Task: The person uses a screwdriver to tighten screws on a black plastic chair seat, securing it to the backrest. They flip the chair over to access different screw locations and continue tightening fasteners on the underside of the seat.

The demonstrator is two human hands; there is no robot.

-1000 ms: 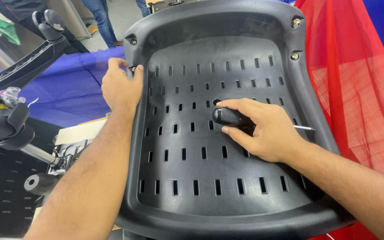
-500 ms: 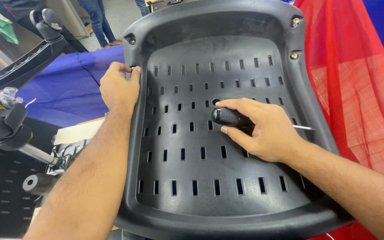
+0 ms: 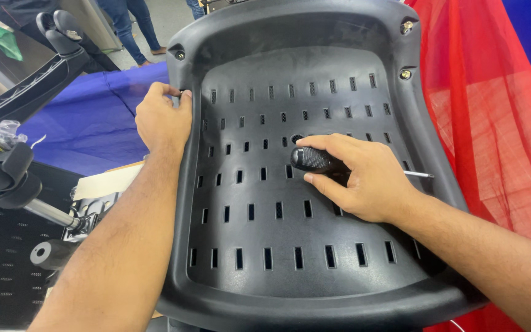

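Blue cloth [image 3: 93, 117] covers table, red net [image 3: 493, 123] on right. Big black chair shell [image 3: 290, 246] lies before me. My left hand [image 3: 162, 120] grips its left rim. My right hand [image 3: 364, 178] wraps black screwdriver [image 3: 314, 160], lying on shell middle.

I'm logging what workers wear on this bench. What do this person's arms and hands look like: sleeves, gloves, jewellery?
Both forearms are bare as far up as the picture shows, with no sleeve in view. The left hand and right hand wear no gloves. No watch, ring or band shows on either wrist or on any visible finger.
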